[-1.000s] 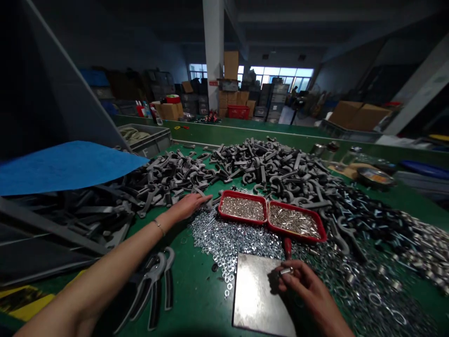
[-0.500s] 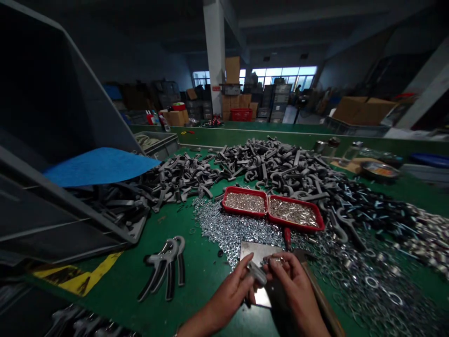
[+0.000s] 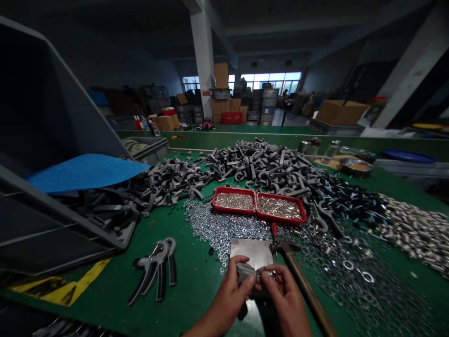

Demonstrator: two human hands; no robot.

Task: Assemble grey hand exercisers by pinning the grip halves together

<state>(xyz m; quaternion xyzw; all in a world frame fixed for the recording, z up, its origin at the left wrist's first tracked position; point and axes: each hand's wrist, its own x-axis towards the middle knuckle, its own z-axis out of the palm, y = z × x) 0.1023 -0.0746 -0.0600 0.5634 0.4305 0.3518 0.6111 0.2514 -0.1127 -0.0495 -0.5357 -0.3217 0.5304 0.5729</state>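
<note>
My left hand (image 3: 227,297) is closed around a grey plastic handle piece (image 3: 245,270), its dark lower end hanging below my fingers. Close against it, my right hand (image 3: 287,302) pinches a small shiny metal part with ridges like a coil spring (image 3: 268,273). The two parts meet or nearly meet between my fingertips; fingers hide the exact contact. Beneath both hands lies a flat metal plate (image 3: 250,249). A hammer (image 3: 304,280) rests right of the plate, beside a red-handled tool (image 3: 274,230). Off to the left lie assembled hand grips (image 3: 162,262).
Two red trays of small metal pins (image 3: 231,212) stand beyond the plate, amid loose nuts (image 3: 224,227). Grey handle pieces (image 3: 266,164) are heaped behind. Metal rings (image 3: 345,285) and springs (image 3: 417,234) spread rightward. A large grey bin (image 3: 70,224) leans at left.
The view has turned slightly right, so the scene sits further left. My hands have come closer together, bringing the metal part up to the grey handle piece. The hammer is more exposed.
</note>
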